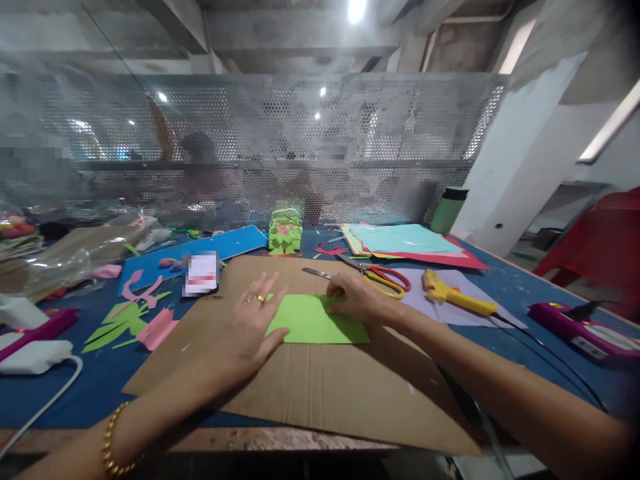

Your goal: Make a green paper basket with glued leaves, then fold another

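A light green sheet of paper [320, 321] lies on a brown cardboard sheet [300, 387] in front of me. My left hand [257, 310] rests flat over the paper's left edge, its fingers spread. At the upper right part of the sheet, my right hand [353, 298] has its fingers curled together on the paper; its fingertips are partly hidden. Just behind that hand lie scissors with yellow handles [387, 283] and scissors with red handles [400, 275].
To the right, a yellow glue gun [450, 295] lies on lilac paper [470, 317], its cord trailing past a purple power strip [583, 333]. Coloured sheets [410, 239] and a green paper basket [285, 232] stand behind. Paper scraps [117, 323] and a phone [201, 273] lie left.
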Available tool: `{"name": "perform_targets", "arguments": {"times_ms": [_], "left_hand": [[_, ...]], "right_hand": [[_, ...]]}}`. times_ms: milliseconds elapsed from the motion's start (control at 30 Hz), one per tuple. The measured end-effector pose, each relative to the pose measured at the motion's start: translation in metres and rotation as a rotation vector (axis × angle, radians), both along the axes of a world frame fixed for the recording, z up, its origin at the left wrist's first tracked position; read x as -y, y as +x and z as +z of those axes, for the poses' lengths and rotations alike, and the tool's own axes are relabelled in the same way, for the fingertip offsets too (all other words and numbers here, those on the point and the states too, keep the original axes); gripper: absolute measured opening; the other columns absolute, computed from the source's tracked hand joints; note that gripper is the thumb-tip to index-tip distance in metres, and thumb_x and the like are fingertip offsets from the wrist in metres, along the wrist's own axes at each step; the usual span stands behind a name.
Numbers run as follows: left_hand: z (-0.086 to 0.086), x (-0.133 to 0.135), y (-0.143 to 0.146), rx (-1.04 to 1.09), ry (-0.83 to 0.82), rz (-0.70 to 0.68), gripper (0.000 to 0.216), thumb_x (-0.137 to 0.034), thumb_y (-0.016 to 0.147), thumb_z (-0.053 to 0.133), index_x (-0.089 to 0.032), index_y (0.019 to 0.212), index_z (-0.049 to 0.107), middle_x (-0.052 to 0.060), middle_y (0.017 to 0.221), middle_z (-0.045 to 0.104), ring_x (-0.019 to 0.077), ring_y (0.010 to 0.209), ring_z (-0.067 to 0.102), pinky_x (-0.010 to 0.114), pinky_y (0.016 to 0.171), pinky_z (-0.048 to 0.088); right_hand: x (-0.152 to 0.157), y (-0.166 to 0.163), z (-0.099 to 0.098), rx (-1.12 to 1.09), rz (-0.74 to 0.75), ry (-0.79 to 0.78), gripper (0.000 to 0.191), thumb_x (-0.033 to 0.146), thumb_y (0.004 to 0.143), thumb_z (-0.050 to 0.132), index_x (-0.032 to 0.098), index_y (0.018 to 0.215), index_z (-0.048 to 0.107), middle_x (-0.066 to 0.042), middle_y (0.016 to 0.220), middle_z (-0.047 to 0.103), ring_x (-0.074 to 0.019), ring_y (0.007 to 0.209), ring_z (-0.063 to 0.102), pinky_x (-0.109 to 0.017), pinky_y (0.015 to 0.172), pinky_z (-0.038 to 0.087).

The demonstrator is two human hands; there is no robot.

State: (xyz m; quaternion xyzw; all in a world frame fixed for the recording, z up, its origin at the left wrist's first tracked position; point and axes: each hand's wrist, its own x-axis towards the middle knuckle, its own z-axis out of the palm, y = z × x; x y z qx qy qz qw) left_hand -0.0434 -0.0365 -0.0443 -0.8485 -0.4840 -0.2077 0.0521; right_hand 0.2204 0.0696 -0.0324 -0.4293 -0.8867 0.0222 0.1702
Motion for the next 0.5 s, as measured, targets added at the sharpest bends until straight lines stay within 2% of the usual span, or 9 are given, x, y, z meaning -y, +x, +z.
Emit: {"name": "perform_targets", "arguments": {"times_ms": [100, 167, 267, 333, 367, 433, 500], "left_hand": [[0.009, -0.022, -0.004, -0.026, 0.027, -0.006, 0.053, -0.030, 0.098, 0.053, -0.015, 0.149, 0.044, 0.016, 0.167, 0.022, 0.0315, 0.155, 0.016, 0.051, 0.123, 0.025], [0.013, -0.034, -0.002, -0.029, 0.049, -0.023, 0.053, -0.030, 0.097, 0.056, -0.013, 0.146, 0.046, 0.018, 0.164, 0.028, 0.0324, 0.152, 0.023, 0.051, 0.122, 0.027], [0.021, -0.045, 0.000, -0.036, 0.071, -0.007, 0.056, -0.033, 0.092, 0.064, -0.015, 0.143, 0.051, 0.017, 0.146, 0.055, 0.0343, 0.136, 0.046, 0.054, 0.113, 0.035], [0.030, -0.047, 0.000, -0.033, 0.060, 0.016, 0.041, -0.033, 0.089, 0.068, -0.019, 0.128, 0.064, 0.012, 0.121, 0.070, 0.0321, 0.116, 0.059, 0.053, 0.103, 0.041], [0.034, -0.045, 0.000, -0.027, 0.057, 0.020, 0.028, -0.030, 0.089, 0.068, -0.020, 0.116, 0.069, 0.009, 0.109, 0.073, 0.0299, 0.107, 0.061, 0.051, 0.099, 0.042], [0.042, -0.036, -0.001, -0.005, 0.075, 0.001, 0.008, -0.024, 0.090, 0.065, -0.021, 0.093, 0.072, 0.005, 0.093, 0.072, 0.0250, 0.094, 0.062, 0.046, 0.094, 0.041], [0.045, -0.021, -0.001, 0.013, 0.113, -0.050, 0.013, -0.018, 0.092, 0.061, -0.021, 0.085, 0.070, 0.003, 0.085, 0.068, 0.0217, 0.086, 0.060, 0.043, 0.089, 0.039]], "right_hand": [[0.001, 0.000, -0.001, -0.014, 0.023, 0.067, 0.007, 0.014, 0.078, 0.074, 0.019, 0.078, 0.069, -0.001, 0.076, 0.071, -0.0151, 0.069, 0.060, -0.026, 0.064, 0.039], [0.006, 0.002, 0.003, -0.021, 0.038, 0.139, 0.008, 0.015, 0.084, 0.070, 0.018, 0.077, 0.069, -0.002, 0.078, 0.071, -0.0165, 0.072, 0.060, -0.030, 0.070, 0.039], [0.018, 0.006, 0.016, -0.027, 0.081, 0.243, 0.016, 0.020, 0.094, 0.063, 0.017, 0.079, 0.068, -0.005, 0.080, 0.071, -0.0181, 0.076, 0.060, -0.034, 0.078, 0.037], [0.028, 0.010, 0.025, -0.027, 0.123, 0.296, 0.018, 0.021, 0.098, 0.058, 0.018, 0.084, 0.069, -0.004, 0.082, 0.071, -0.0186, 0.079, 0.059, -0.037, 0.081, 0.035], [0.033, 0.013, 0.029, -0.028, 0.152, 0.334, 0.019, 0.021, 0.100, 0.056, 0.018, 0.088, 0.070, -0.004, 0.082, 0.071, -0.0187, 0.079, 0.059, -0.038, 0.082, 0.034], [0.045, 0.019, 0.035, -0.028, 0.223, 0.430, 0.020, 0.019, 0.102, 0.051, 0.019, 0.097, 0.071, -0.005, 0.087, 0.073, -0.0193, 0.081, 0.058, -0.039, 0.083, 0.034], [0.057, 0.027, 0.035, -0.046, 0.312, 0.474, 0.019, 0.018, 0.103, 0.051, 0.019, 0.104, 0.070, -0.007, 0.094, 0.073, -0.0201, 0.084, 0.058, -0.039, 0.081, 0.036]]}}
